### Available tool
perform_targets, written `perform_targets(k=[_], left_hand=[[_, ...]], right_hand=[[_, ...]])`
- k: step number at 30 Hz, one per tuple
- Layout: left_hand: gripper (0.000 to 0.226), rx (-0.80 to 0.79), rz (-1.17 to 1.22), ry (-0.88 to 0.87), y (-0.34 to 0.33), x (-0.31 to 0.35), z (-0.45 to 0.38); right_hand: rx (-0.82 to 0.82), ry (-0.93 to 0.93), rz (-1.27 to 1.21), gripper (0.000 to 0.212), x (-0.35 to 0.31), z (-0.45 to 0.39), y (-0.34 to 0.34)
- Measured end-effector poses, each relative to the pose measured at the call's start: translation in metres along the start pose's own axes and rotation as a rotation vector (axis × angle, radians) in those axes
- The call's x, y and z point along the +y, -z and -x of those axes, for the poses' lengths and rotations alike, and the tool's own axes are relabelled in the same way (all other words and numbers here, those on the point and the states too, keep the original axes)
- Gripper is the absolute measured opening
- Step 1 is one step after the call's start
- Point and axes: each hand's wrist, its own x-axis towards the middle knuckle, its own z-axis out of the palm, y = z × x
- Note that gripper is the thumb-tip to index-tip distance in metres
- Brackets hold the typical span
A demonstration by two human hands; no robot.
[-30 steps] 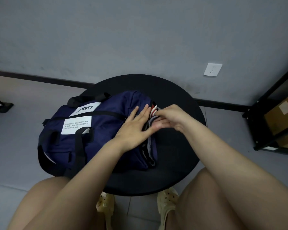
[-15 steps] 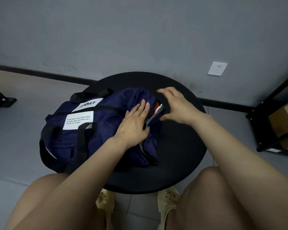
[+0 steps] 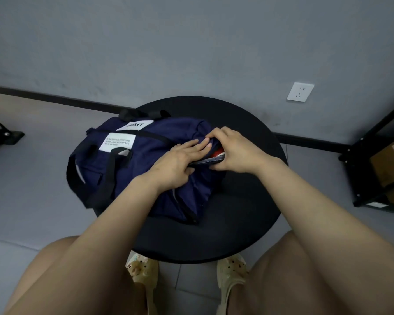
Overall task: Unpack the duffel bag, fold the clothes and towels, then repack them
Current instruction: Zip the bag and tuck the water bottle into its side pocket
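Black and round, the desk (image 3: 237, 223) fills the centre of the frame; its top carries the navy duffel bag (image 3: 146, 160), which lies on its side at centre left, with part of its left end seeming to overhang the desk's rim. White printed labels (image 3: 120, 145) and black carry straps (image 3: 105, 180) face upward.

Left hand (image 3: 175, 162), at centre: fingers nearly straight and together, pressed flat on the bag's fabric beside the opening, gripping nothing.

Right hand (image 3: 234, 151), just right of centre: fingers curled over the edge of the opening at the bag's right end, seemingly pinching its rim or the contents just inside; which of the two cannot be told.

Clothes (image 3: 217, 154): only a sliver of red and white fabric shows at the mouth, between the two hands. All contents appear to be inside, so unpacking has probably barely begun.

Probable hazards:
- The bag may slide leftward off the desk if the right hand pulls hard while the left hand's flat pressure is light, since the overhanging end offers little support.
- Fabric may snag on the narrow opening, dragging several items out in one bundle.
- Loosened items may drop past the desk's rim onto the floor (image 3: 32, 189), the free surface to the right of the bag being limited.
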Motion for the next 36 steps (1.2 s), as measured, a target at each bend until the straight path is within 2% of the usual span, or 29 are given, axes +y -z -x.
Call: perform_targets(k=[5,10,14,17,19,22,25,27,29,31,33,36], left_hand=[[0.084,-0.042,-0.088,-0.015,0.010,-0.008,0.001],[0.093,-0.032,-0.064,0.021,0.019,-0.021,0.008],[0.089,-0.085,-0.153,0.103,0.021,-0.012,0.015],[0.089,0.064,-0.190,0.141,0.006,0.000,0.015],[0.081,0.174,-0.168,0.158,-0.001,0.005,0.012],[0.067,0.228,-0.101,0.153,-0.003,0.006,0.007],[0.059,0.230,-0.078,0.158,-0.003,0.007,0.003],[0.055,0.251,-0.065,0.173,-0.004,0.009,0.001],[0.051,0.279,-0.066,0.176,-0.005,0.010,0.000],[0.050,0.283,-0.064,0.187,-0.005,0.011,-0.001],[0.049,0.285,-0.059,0.200,-0.004,0.012,-0.002],[0.047,0.305,-0.062,0.209,-0.003,0.014,-0.002]], right_hand=[[0.027,-0.041,0.034,0.075,-0.010,0.012,0.000],[0.116,-0.073,0.157,0.077,-0.030,0.017,-0.013],[0.151,-0.092,0.095,0.070,-0.033,0.017,-0.018],[0.180,-0.092,0.023,0.065,-0.031,0.018,-0.020],[0.195,-0.087,-0.046,0.061,-0.028,0.017,-0.020],[0.209,-0.072,-0.283,0.051,-0.015,0.019,-0.020],[0.206,-0.155,-0.688,0.056,0.002,0.024,-0.020],[0.213,-0.255,-0.788,0.045,0.018,0.024,-0.026],[0.122,-0.429,-0.724,0.023,0.035,0.024,-0.037],[-0.065,-0.639,-0.612,0.014,0.049,0.025,-0.052],[-0.224,-0.736,-0.557,0.022,0.054,0.025,-0.066],[-0.308,-0.772,-0.534,0.036,0.047,0.022,-0.081]])
